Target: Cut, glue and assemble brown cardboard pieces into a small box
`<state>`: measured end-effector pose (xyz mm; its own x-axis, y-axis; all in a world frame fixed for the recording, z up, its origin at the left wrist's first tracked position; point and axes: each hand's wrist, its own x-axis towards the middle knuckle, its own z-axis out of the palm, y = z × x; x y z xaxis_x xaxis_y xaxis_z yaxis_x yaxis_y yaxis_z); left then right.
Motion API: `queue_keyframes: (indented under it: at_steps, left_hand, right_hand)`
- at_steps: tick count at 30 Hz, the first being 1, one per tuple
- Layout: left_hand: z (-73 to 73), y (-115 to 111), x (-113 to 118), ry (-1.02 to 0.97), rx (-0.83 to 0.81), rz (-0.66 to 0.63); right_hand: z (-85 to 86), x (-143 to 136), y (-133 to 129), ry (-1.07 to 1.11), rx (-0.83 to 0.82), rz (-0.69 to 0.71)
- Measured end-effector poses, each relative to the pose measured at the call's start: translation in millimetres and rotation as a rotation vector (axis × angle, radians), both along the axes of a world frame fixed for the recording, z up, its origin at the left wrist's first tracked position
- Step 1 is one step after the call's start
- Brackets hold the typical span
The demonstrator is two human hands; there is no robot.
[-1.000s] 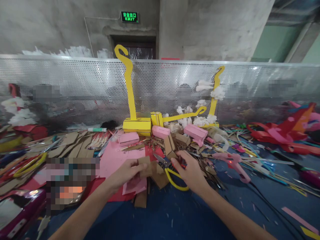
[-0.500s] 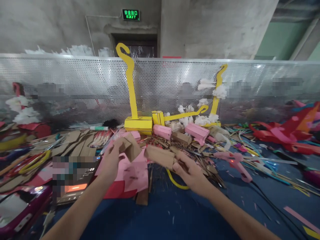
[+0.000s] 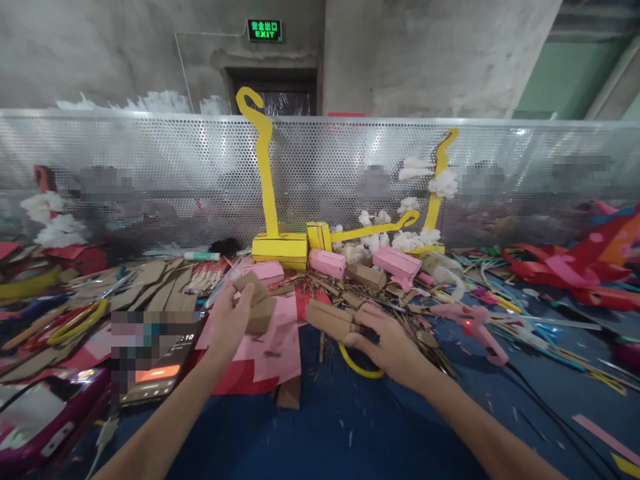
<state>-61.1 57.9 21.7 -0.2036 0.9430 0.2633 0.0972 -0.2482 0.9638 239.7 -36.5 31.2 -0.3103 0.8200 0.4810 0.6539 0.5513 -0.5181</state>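
My left hand (image 3: 231, 321) is closed on a folded piece of brown cardboard (image 3: 260, 315), with the thumb on its near side. The piece is bent at angles and sits just over a pink sheet (image 3: 283, 350). In my right hand (image 3: 387, 340), fingers and thumb pinch the right end of a long brown cardboard box (image 3: 327, 319). That box points left toward the other piece, with a gap between the two. Below the right hand lies a yellow ring (image 3: 361, 370), partly covered by it.
A pink glue gun (image 3: 473, 327) with a lit red light lies right, its black cord trailing. Yellow hooked cardboard shapes (image 3: 267, 180) stand at the back by a perforated metal panel (image 3: 165, 173). A phone (image 3: 165, 360) and purple case (image 3: 55, 413) lie left. Cardboard scraps (image 3: 150, 287) litter the blue table.
The cardboard in my left hand has turned, its lower part now hanging over the pink sheet. The box in my right hand has shifted slightly right, and the gap between the pieces is wider.
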Motion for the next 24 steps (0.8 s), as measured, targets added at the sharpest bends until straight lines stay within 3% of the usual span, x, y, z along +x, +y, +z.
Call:
queue_keyframes:
  at_steps: [3,6,11,14,17,20,24]
  left_hand:
    - [6.4,-17,14,0.002,-0.026,-0.218]
    - [3.1,-30,26,0.029,-0.086,-0.452]
    - [-9.5,-26,34,-0.066,-0.027,-0.376]
    - [-9.5,-21,33,-0.066,-0.013,-0.331]
    - [-6.3,-23,35,-0.033,-0.01,-0.368]
    - [-4.3,-29,39,-0.01,-0.017,-0.43]
    - [0.7,-38,35,-0.023,-0.06,-0.467]
  right_hand:
    - [-4.1,-5,-1,0.046,0.042,-0.013]
    - [-7.3,-11,-7,0.062,0.026,0.056]
    - [-2.3,-17,-19,-0.141,-0.058,0.195]
    - [2.0,-21,-24,-0.246,-0.075,0.283]
    - [2.6,-23,-25,-0.273,-0.039,0.318]
    - [-0.2,-22,-23,-0.244,0.019,0.275]
    - [-4.1,-17,-17,-0.051,0.074,0.086]
